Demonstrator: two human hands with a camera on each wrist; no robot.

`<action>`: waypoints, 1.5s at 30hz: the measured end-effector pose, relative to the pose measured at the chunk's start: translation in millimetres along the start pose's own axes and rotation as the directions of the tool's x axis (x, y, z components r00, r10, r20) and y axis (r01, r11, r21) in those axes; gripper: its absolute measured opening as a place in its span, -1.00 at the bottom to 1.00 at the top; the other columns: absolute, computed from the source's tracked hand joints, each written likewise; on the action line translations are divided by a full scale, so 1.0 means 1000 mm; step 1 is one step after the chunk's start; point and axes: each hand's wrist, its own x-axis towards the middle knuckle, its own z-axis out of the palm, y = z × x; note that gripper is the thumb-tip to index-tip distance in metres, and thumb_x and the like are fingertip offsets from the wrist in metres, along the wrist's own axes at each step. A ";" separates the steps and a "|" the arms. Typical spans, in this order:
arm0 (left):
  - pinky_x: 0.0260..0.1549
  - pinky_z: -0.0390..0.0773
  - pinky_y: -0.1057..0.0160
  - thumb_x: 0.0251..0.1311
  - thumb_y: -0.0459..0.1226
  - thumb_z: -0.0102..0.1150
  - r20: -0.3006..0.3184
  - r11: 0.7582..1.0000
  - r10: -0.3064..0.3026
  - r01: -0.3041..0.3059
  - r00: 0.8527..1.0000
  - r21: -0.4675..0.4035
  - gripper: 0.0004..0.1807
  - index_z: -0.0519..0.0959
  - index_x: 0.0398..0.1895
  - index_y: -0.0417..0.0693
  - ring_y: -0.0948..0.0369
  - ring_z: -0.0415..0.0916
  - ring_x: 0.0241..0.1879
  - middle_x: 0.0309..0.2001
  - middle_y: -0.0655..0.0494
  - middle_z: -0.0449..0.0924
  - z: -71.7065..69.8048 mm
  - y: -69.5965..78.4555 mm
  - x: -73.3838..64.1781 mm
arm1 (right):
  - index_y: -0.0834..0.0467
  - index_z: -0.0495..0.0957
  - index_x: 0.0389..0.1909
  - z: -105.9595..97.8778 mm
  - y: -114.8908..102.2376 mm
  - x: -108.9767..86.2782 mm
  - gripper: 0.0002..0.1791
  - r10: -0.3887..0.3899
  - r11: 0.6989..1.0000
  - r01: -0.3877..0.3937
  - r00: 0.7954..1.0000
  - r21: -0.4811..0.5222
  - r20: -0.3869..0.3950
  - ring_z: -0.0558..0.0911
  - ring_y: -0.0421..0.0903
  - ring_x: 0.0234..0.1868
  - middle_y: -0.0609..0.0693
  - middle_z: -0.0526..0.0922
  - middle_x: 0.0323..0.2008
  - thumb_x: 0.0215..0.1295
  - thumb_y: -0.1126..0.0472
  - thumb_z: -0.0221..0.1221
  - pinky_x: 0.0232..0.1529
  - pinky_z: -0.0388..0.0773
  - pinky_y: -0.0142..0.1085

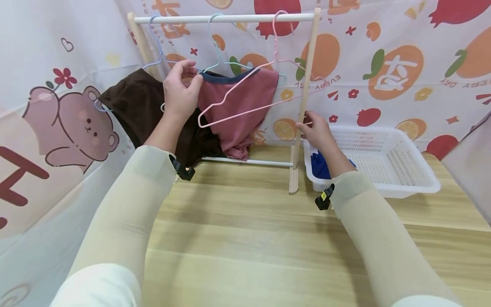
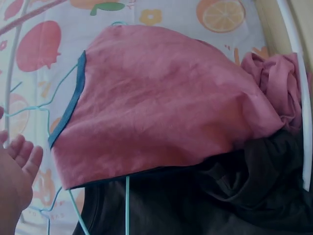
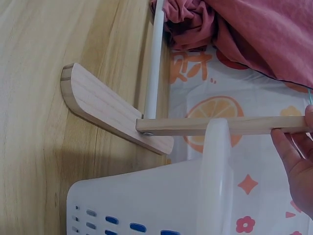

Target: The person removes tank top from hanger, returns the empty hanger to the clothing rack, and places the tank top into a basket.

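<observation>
My left hand point(image 1: 182, 87) is raised with loosely bent fingers, holding nothing. It is beside the blue-edged neckline of a pink shirt point(image 1: 239, 94), which hangs slanted from a light-blue hanger point(image 1: 216, 49). A dark brown garment point(image 1: 140, 100) droops on a blue hanger point(image 1: 157, 42) to the left, partly behind my left arm. In front of the pink shirt, a bare pink hanger point(image 1: 249, 111) hangs at an angle. My right hand point(image 1: 316, 130) pinches the wooden upright of the small clothes rack point(image 3: 254, 126), low on its right side.
A white plastic basket point(image 1: 406, 187) stands right of the rack, with dark blue cloth point(image 1: 320, 166) inside. The rack's wooden foot point(image 3: 105, 105) rests on the wooden table point(image 1: 238, 238). Behind is a fruit-printed curtain point(image 1: 353, 25); a bear-printed one point(image 1: 23, 140) hangs at left.
</observation>
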 end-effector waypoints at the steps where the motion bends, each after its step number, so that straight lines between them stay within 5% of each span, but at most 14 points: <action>1: 0.12 0.50 0.35 0.31 -0.25 0.11 0.018 1.000 -0.020 0.020 1.000 0.002 -0.61 0.51 0.20 -0.09 0.20 0.54 0.05 0.04 -0.03 0.57 0.002 -0.003 0.004 | 0.19 0.30 0.38 0.002 0.001 0.000 -0.46 0.005 1.000 -0.005 1.000 0.003 0.003 0.55 0.07 0.07 0.20 0.49 0.08 0.45 0.16 0.11 -0.02 0.64 -0.10; 6: 0.24 0.41 0.32 0.32 -0.19 0.12 0.085 0.998 -0.060 0.057 0.995 0.040 -0.52 0.45 0.29 -0.06 0.20 0.48 0.20 0.20 -0.06 0.53 0.000 -0.011 0.016 | 0.14 0.32 0.36 0.011 0.004 -0.002 -0.48 0.017 1.000 -0.017 1.000 0.007 0.014 0.56 0.06 0.05 0.17 0.50 0.05 0.44 0.14 0.13 -0.05 0.65 -0.10; 14: 0.30 0.34 0.29 0.36 -0.11 0.07 0.162 0.987 -0.129 0.110 0.978 0.119 -0.49 0.41 0.35 -0.02 0.23 0.42 0.28 0.29 0.02 0.48 -0.008 0.002 0.042 | 0.14 0.33 0.36 0.019 0.004 -0.003 -0.49 0.012 0.999 -0.013 1.000 0.035 0.026 0.56 0.06 0.03 0.16 0.50 0.03 0.44 0.14 0.13 -0.05 0.65 -0.08; 17: 0.33 0.29 0.30 0.42 -0.11 -0.03 0.222 0.970 -0.177 0.131 0.959 0.207 -0.49 0.35 0.40 0.01 0.26 0.37 0.32 0.34 0.05 0.42 -0.006 0.007 0.051 | 0.14 0.32 0.36 0.021 0.004 -0.004 -0.47 0.014 0.999 -0.015 1.000 0.037 0.024 0.57 0.05 0.02 0.14 0.51 0.02 0.43 0.12 0.14 -0.06 0.66 -0.09; 22: 0.35 0.28 0.27 0.49 -0.11 -0.14 0.340 0.933 -0.256 0.139 0.905 0.332 -0.46 0.24 0.48 0.05 0.23 0.30 0.37 0.40 0.08 0.35 0.002 0.007 0.059 | 0.18 0.33 0.35 0.025 0.007 -0.006 -0.47 0.012 0.998 -0.014 1.000 0.060 0.025 0.57 0.07 0.02 0.16 0.50 0.01 0.43 0.14 0.14 -0.06 0.65 -0.09; 24: 0.32 0.33 0.25 0.48 -0.12 -0.12 0.364 0.931 -0.253 0.123 0.896 0.344 -0.46 0.25 0.48 0.01 0.19 0.33 0.35 0.38 0.04 0.38 0.006 0.004 0.059 | 0.20 0.34 0.34 0.027 0.009 -0.006 -0.49 0.009 0.998 -0.011 1.000 0.065 0.023 0.57 0.07 0.02 0.17 0.50 0.00 0.43 0.17 0.14 -0.05 0.65 -0.08; 30: 0.22 0.43 0.22 0.47 -0.15 -0.08 0.357 0.934 -0.184 0.049 0.916 0.354 -0.51 0.37 0.39 -0.11 0.15 0.44 0.21 0.26 -0.05 0.49 0.017 -0.002 0.055 | 0.18 0.34 0.34 0.026 0.010 -0.005 -0.49 0.001 0.999 -0.001 1.000 0.050 0.007 0.56 0.07 0.03 0.17 0.49 0.01 0.43 0.16 0.14 -0.07 0.65 -0.08; 34: 0.02 0.45 0.26 0.47 -0.14 -0.08 0.349 0.926 -0.130 -0.012 0.928 0.378 -0.60 0.53 0.21 -0.13 0.14 0.46 -0.03 0.02 -0.05 0.58 0.023 -0.002 0.055 | 0.19 0.33 0.35 0.020 0.009 -0.002 -0.48 -0.012 0.999 0.012 1.000 0.046 -0.003 0.57 0.07 0.03 0.17 0.49 0.01 0.43 0.16 0.14 -0.09 0.66 -0.09; 38: -0.18 0.39 0.31 0.47 -0.11 -0.07 0.355 0.918 -0.112 -0.040 0.928 0.395 -0.64 0.60 0.06 -0.12 0.17 0.43 -0.19 -0.19 0.00 0.56 0.028 -0.001 0.058 | 0.17 0.35 0.34 0.014 0.008 0.002 -0.49 -0.018 0.999 0.018 1.000 0.042 -0.014 0.57 0.05 0.01 0.16 0.50 0.00 0.43 0.15 0.15 -0.11 0.67 -0.10; 45: -0.19 0.37 0.32 0.48 -0.07 -0.09 0.360 0.902 -0.106 -0.063 0.927 0.428 -0.60 0.68 -0.09 -0.13 0.17 0.43 -0.15 -0.13 -0.06 0.67 0.035 -0.003 0.063 | 0.15 0.36 0.33 0.007 0.008 0.004 -0.49 -0.014 0.999 0.015 1.000 0.028 -0.028 0.57 0.05 0.00 0.15 0.50 0.00 0.42 0.12 0.16 -0.11 0.67 -0.11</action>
